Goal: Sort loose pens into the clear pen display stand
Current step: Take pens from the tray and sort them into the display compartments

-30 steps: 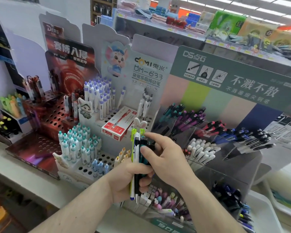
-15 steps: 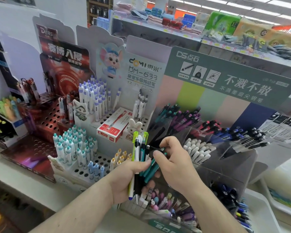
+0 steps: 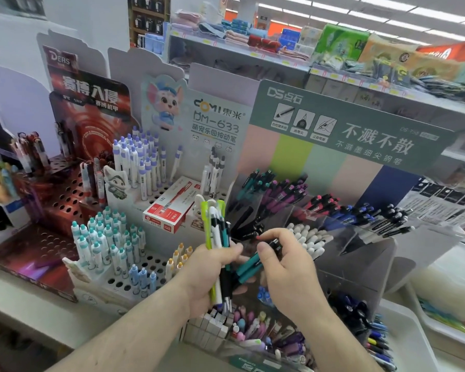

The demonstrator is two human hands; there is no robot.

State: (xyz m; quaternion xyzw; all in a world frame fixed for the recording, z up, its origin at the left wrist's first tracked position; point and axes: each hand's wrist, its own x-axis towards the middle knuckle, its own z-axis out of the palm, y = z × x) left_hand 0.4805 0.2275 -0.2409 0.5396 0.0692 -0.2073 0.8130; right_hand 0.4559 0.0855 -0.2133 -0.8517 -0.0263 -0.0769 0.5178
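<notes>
Right now the left hand [image 3: 212,269] is gripping a bundle of pens [image 3: 217,232], held upright, tips down. The right hand [image 3: 285,264] is pinching one teal pen [image 3: 249,265] between thumb and fingers near its black clip end, the pen lying slantwise, its lower end reaching in against the bundle. Just beyond both hands the clear stand [image 3: 360,237] is waiting, its slanted compartments already holding pens by colour, teal ones up behind the left hand. The pen is looking light, stiff and smooth, so it is probably apt to slip; pinching mid-barrel or at the clip should be giving the best control for dropping it in.
</notes>
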